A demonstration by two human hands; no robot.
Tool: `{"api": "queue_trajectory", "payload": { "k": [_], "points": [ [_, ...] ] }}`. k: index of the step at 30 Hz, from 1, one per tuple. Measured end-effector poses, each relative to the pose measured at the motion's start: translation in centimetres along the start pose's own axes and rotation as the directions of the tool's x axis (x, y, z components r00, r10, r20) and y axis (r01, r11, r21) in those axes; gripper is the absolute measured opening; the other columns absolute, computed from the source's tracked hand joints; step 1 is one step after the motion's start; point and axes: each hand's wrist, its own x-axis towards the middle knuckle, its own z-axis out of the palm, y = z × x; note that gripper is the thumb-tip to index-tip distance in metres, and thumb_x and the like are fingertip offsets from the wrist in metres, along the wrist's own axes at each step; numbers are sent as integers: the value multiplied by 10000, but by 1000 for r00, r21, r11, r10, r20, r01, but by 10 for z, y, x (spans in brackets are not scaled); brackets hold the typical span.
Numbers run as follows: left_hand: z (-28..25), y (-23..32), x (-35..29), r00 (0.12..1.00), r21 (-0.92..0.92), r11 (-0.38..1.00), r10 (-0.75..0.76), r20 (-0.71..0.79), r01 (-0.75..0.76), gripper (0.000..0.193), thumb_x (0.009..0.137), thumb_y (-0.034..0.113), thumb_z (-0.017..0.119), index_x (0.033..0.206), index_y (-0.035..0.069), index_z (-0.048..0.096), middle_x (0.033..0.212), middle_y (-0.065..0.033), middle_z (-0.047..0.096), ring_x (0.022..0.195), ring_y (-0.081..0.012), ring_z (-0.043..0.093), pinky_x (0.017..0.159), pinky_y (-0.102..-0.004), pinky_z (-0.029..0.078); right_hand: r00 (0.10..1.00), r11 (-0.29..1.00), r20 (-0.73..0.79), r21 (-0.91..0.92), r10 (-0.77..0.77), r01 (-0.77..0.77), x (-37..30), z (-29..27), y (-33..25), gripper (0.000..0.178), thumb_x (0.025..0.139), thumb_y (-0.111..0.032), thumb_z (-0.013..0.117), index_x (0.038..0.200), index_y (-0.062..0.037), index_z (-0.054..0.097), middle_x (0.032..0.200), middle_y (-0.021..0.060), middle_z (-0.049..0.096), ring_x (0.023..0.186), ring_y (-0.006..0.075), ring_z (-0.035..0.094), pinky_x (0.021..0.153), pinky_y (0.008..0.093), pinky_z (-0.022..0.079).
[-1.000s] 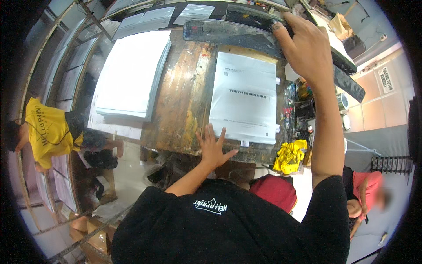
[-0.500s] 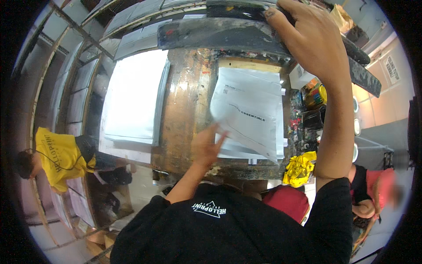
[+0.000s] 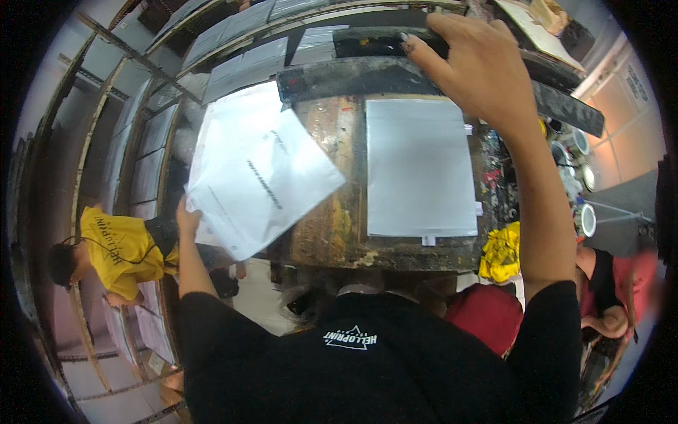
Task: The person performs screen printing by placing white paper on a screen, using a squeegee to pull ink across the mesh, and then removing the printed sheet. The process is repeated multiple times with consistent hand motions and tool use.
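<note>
At the left side, a co-worker in a yellow shirt (image 3: 116, 247) is beside the racks (image 3: 152, 152). Next comes the person's left hand (image 3: 188, 216), which is closed on the left corner of a printed white sheet (image 3: 286, 173); some of its fingers are hidden. The sheet is turned slantwise, partly over the stack of white sheets (image 3: 244, 106) and partly over the wooden table (image 3: 321, 237). Whether it touches the stack, I cannot tell. Half a second ago this sheet is at the right part of the table, bent and blurred, with the left hand near it; now both are moved to the left.

In the place where the sheet was, a plain sheet (image 3: 420, 169) is now seen, lying flat and straight, with small white tabs (image 3: 429, 241) at its edges. Above it is a dark frame (image 3: 360, 76), and the right hand (image 3: 480, 63) remains clamped on the frame's far bar, as before. So the two hands are now wider apart. Farther right, a crumpled yellow cloth (image 3: 500, 253) stays at the table's corner, near open cans (image 3: 585, 219). At the right, a person in a red shirt (image 3: 628, 279) is seated.
</note>
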Motion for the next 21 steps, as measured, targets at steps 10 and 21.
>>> {"api": "queue_trajectory", "payload": {
  "k": [10,21],
  "points": [
    [65,449,-234,746,-917,-169,643,176,362,1014,944,602,653,1600,-23,198,1538,-278,428,1454,-376,416,1190,-484,366,979,997,195,-53,58,-49,-79,18,-20,766,946,-448,610,1503,35,402,1035,284,678,1008,447,634,915,525,463],
    [237,323,-316,357,-360,-17,181,917,933,1237,794,971,360,1572,12,293,1490,-218,476,1390,-373,467,1176,-486,360,791,959,607,171,78,-226,-371,162,-55,344,868,-433,733,1029,-132,682,941,86,681,917,309,660,716,455,551]
  ]
}}
